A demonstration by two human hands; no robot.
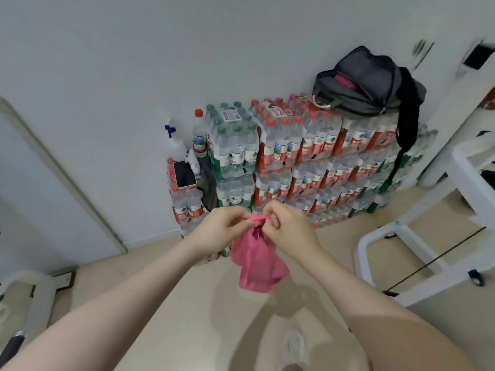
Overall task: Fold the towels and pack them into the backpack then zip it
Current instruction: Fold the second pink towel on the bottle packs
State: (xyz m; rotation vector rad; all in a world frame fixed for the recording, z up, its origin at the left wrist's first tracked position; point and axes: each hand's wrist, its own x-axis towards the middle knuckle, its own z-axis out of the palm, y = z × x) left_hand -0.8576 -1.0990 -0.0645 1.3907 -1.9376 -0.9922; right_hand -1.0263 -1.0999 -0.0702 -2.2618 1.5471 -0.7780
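A pink towel [257, 261] hangs bunched in the air in front of me, above the floor. My left hand [222, 228] pinches its top edge from the left, and my right hand [284, 226] pinches the same edge from the right, the two hands close together. A grey backpack [367, 84] lies open on top of the stacked water bottle packs [308, 162] against the wall, well beyond my hands. Something pink [344, 80] shows inside its opening. A black strap [407, 129] hangs down over the bottles.
A phone [184, 174] lies on a lower bottle pack at the left, beside a spray bottle [174, 143]. A white frame stand [428, 236] occupies the right. A door [53, 188] is at the left. Beige floor [187, 303] lies below my arms.
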